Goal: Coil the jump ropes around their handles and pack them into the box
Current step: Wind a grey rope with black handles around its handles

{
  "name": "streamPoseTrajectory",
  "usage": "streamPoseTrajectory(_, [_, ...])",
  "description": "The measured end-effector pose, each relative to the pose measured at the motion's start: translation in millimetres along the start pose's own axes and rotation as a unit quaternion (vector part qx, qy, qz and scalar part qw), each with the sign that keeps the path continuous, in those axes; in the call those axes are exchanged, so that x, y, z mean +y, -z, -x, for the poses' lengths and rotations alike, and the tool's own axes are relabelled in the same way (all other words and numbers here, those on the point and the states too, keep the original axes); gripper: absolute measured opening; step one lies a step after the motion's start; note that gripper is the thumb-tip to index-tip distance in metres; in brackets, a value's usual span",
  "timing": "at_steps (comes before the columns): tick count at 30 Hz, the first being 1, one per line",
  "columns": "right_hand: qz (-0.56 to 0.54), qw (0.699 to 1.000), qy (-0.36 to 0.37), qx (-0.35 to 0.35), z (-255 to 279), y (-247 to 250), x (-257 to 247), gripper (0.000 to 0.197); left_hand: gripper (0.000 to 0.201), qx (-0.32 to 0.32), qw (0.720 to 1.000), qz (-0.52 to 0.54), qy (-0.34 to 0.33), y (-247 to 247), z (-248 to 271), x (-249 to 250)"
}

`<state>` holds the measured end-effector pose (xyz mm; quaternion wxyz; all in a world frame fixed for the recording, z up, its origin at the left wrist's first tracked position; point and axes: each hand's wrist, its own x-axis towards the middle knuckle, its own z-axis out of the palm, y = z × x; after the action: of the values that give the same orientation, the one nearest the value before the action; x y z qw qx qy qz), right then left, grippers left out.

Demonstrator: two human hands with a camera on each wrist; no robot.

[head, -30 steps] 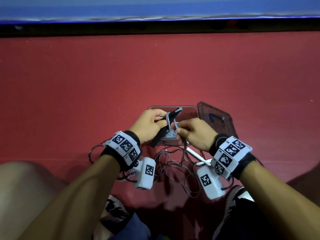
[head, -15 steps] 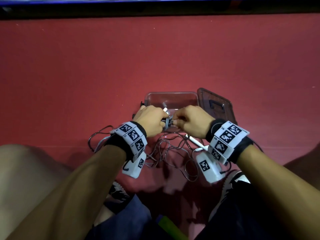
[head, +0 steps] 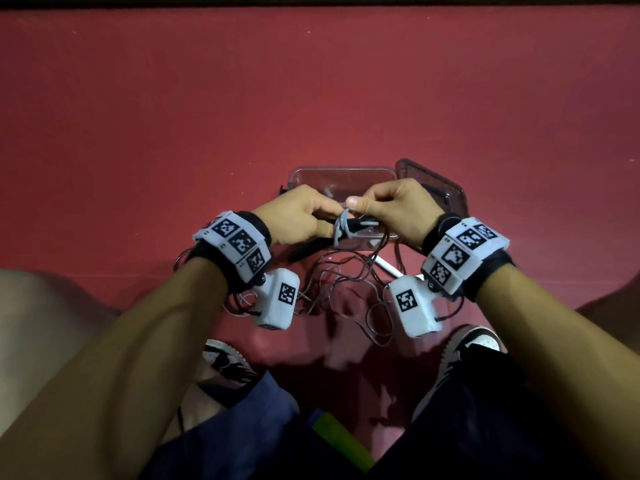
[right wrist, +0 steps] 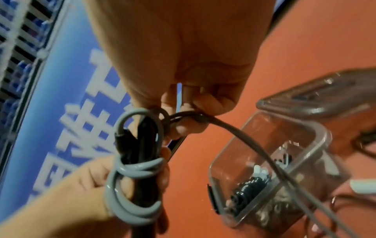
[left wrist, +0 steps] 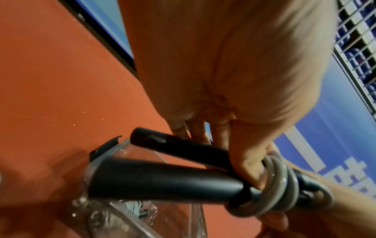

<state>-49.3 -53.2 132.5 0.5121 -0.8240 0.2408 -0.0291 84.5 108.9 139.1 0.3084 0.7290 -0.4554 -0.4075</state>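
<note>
My left hand (head: 298,216) grips two black jump-rope handles (left wrist: 162,178) held side by side, just above the near edge of the clear box (head: 341,174). A grey rope (right wrist: 134,170) is wound in a few turns round the handles' ends (left wrist: 272,191). My right hand (head: 394,209) pinches the rope's free length (right wrist: 195,115) beside those turns. The loose rope (head: 346,275) trails down onto the red floor between my wrists. Inside the box lies a coiled rope with black and white parts (right wrist: 250,183).
The box's dark lid (head: 436,188) lies open to the right of the box. A white handle (head: 389,268) rests among thin tangled ropes on the floor. My shoes (head: 225,362) (head: 467,344) stand near the tangle. A blue board runs along the far edge.
Both hands have stayed together over the box's near edge. The handles went from tilted up to lying level, and my right hand has carried the rope round them.
</note>
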Motion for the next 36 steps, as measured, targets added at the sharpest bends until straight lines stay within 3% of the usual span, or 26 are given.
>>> streamPoseTrajectory(3, [-0.127, 0.991, -0.023, -0.023, 0, 2, 0, 0.034, 0.035, 0.003, 0.996, 0.090, -0.014, 1, 1, 3])
streamPoseTrajectory(9, [-0.240, 0.968, -0.060, -0.034, 1, 2, -3, 0.022, 0.032, 0.024, 0.986, 0.168, -0.006, 0, 1, 4])
streamPoseTrajectory(14, [-0.262, 0.962, -0.074, -0.030, 0, 1, 0, 0.020, 0.031, 0.052, 0.972, 0.228, 0.006, 1, 0, 7])
streamPoseTrajectory(22, [-0.137, 0.987, -0.044, -0.076, 9, -5, -11, 0.029, 0.017, 0.131, 0.955, 0.263, 0.023, -1, 1, 10])
streamPoseTrajectory(28, [0.004, 0.993, -0.041, -0.107, 9, -8, -12, 0.024, 0.026, 0.185, 0.951, 0.241, 0.057, -5, -2, 10])
streamPoseTrajectory(32, [0.176, 0.976, -0.008, -0.127, 6, -10, -9, 0.022, 0.022, 0.213, 0.950, 0.214, 0.077, -6, -3, 8])
streamPoseTrajectory(36, [0.237, 0.960, 0.017, -0.150, 13, -13, -19, 0.027, 0.014, 0.211, 0.966, 0.132, 0.071, -11, -6, 2])
